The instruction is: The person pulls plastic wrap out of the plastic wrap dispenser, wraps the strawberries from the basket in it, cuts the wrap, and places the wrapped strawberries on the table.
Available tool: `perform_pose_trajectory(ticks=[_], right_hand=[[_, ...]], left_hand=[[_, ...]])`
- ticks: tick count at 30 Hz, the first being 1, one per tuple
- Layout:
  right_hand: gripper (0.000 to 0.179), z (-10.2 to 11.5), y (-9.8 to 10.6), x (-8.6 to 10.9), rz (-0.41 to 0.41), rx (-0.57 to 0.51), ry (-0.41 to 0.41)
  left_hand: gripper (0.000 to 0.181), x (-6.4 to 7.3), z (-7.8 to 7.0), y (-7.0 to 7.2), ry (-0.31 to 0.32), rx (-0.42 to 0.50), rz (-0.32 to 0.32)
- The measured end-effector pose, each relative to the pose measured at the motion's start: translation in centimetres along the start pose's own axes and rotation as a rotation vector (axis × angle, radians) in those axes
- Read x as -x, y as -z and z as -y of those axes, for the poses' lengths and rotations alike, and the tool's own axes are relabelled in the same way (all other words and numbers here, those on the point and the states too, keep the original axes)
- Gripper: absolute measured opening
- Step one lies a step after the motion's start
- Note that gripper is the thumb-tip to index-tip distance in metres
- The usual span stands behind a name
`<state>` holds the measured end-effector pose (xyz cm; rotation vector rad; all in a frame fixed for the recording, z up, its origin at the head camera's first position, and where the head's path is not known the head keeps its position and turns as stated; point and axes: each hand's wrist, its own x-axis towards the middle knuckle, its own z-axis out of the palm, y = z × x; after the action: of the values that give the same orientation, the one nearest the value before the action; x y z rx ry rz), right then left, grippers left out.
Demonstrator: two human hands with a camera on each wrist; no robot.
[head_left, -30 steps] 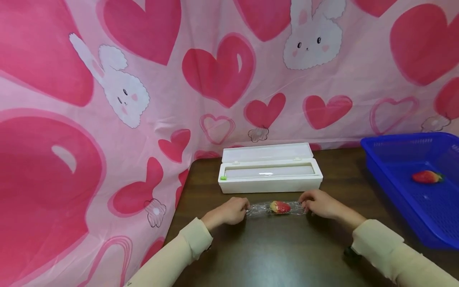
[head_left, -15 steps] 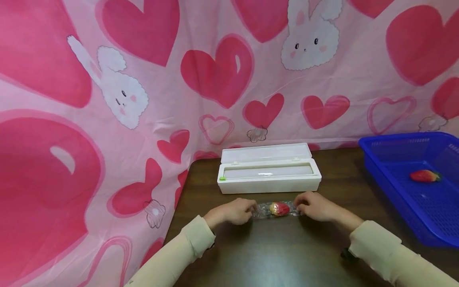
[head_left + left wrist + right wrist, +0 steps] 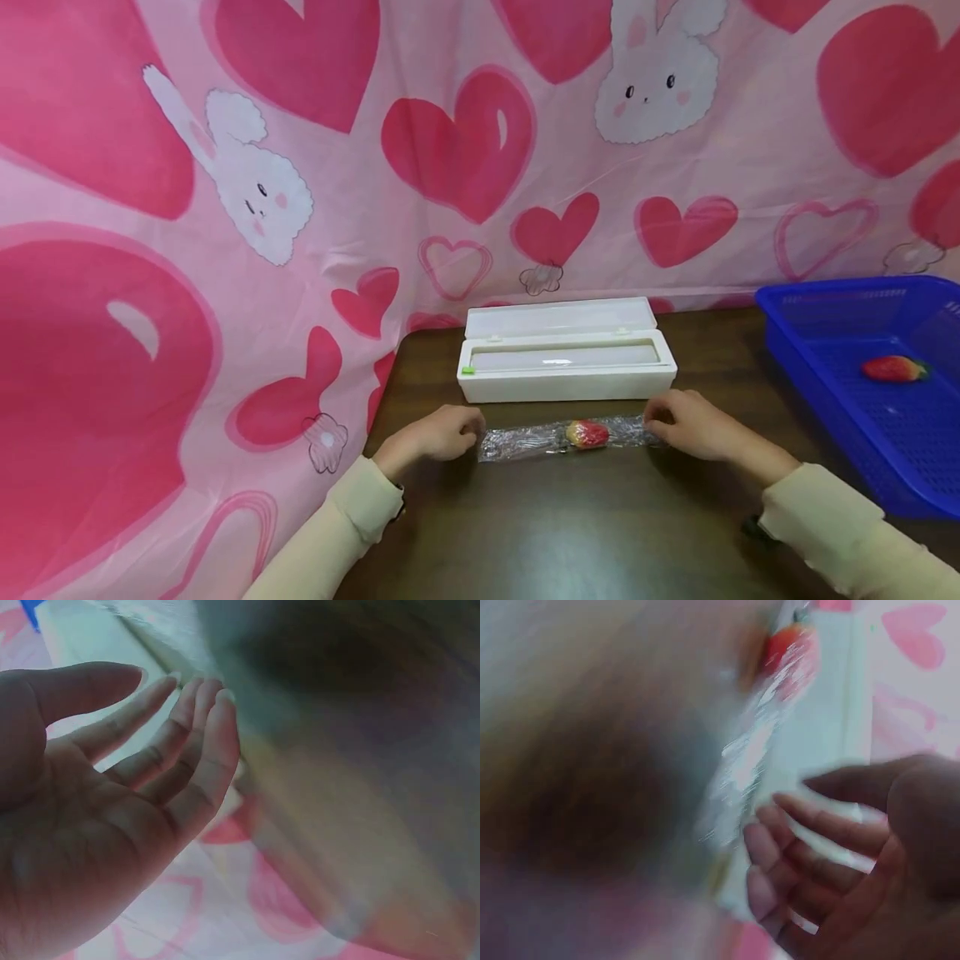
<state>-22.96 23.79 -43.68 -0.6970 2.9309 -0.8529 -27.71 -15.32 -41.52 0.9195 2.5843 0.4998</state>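
Note:
A red strawberry [image 3: 587,433], yellowish at its left end, lies on the table inside a long crinkled strip of clear plastic wrap [image 3: 521,442]. The strip stretches out to both sides of the fruit. My left hand [image 3: 442,432] is just off the strip's left end; in the left wrist view its fingers [image 3: 161,754] are loosely bent with nothing between them. At the strip's right end is my right hand [image 3: 693,423]. The right wrist view shows its thumb apart from its relaxed fingers [image 3: 810,859], with the wrap close beyond the fingertips.
Behind the strip stands a white cling film box [image 3: 566,385] with its lid raised and a roll inside. A blue plastic basket [image 3: 806,375] on the right holds another strawberry [image 3: 894,368]. A pink heart-patterned cloth [image 3: 465,150] hangs behind and left of the dark table [image 3: 570,533].
Both hands first came closer together at the wrap's ends, then moved apart and let go. The gathered strip now lies longer and flatter, with the strawberry in nearly the same place.

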Motion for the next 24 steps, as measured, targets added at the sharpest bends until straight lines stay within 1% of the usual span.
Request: perform_pose_trajectory(ticks=[1,4,6,7,8,10,14,16,19,21,24], right_hand=[[0.015,0.7,-0.1,-0.5,-0.003,0.033,0.048],[0.043,3.1,-1.0,-2.1,0.032,0.109,0.162],[0.058,4.2,-2.0,-3.2,0.068,0.170,0.205],[0.060,4.5,-2.5,-3.7,0.083,0.186,0.222],[0.061,4.6,-3.0,-4.2,0.100,0.191,0.229],[0.057,4.7,-3.7,-5.0,0.121,0.195,0.243],[0.039,4.6,-4.1,-5.6,0.130,0.196,0.227],[0.035,4.7,-3.9,-5.5,0.127,0.192,0.220],[0.035,4.9,-3.6,-5.0,0.113,0.189,0.213],[0.037,5.1,-3.5,-4.6,0.090,0.193,0.220],[0.037,5.4,-3.3,-4.2,0.052,0.192,0.245]], left_hand=[[0.021,-0.2,-0.4,0.1,-0.015,-0.002,-0.009],[0.022,-1.4,-2.2,0.1,-0.065,-0.017,-0.011],[0.023,-2.2,-3.4,-0.2,-0.101,-0.045,-0.009],[0.024,-2.7,-3.9,-0.4,-0.113,-0.056,-0.006],[0.026,-3.1,-4.4,-0.6,-0.115,-0.065,-0.002],[0.032,-3.7,-5.1,-0.9,-0.112,-0.079,-0.002],[0.048,-4.5,-6.0,-1.3,-0.089,-0.090,-0.015],[0.054,-4.8,-6.3,-1.4,-0.079,-0.078,-0.021],[0.062,-5.0,-6.7,-1.6,-0.067,-0.054,-0.020],[0.066,-5.2,-7.0,-1.7,-0.063,-0.035,-0.019],[0.071,-5.5,-7.3,-2.0,-0.042,-0.048,-0.014]])
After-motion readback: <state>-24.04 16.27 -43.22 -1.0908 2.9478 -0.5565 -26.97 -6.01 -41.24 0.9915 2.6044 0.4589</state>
